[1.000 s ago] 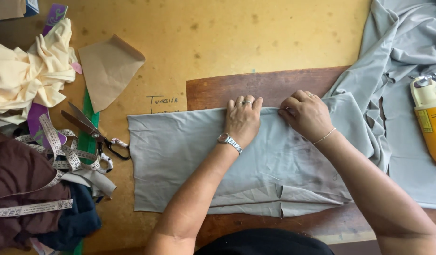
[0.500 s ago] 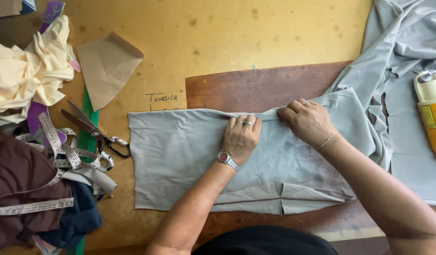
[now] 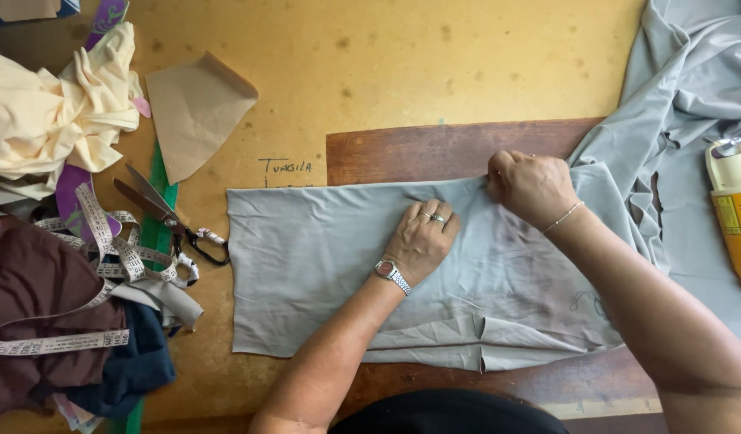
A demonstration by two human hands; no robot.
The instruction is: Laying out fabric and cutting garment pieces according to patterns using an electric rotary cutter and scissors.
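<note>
A folded piece of grey fabric (image 3: 306, 273) lies flat across the yellow-brown table (image 3: 402, 72) and a dark wooden board (image 3: 434, 149). My left hand (image 3: 422, 241) presses palm down on the cloth near its top edge, fingers together; it wears a ring and a wristwatch. My right hand (image 3: 531, 185) is curled in a fist, pinching the fabric's top edge just right of the left hand. A thin bracelet sits on that wrist.
More grey cloth (image 3: 692, 96) is bunched at the right, beside a yellow and white tool (image 3: 736, 209). Scissors (image 3: 165, 213), a tape measure (image 3: 105, 249), cream fabric (image 3: 57, 112), dark cloths (image 3: 49, 321) and a tan paper piece (image 3: 193, 108) crowd the left.
My left hand has slid down from the fabric's top edge onto the cloth. My right hand stays gripping the edge. The fabric looks smoother along the top.
</note>
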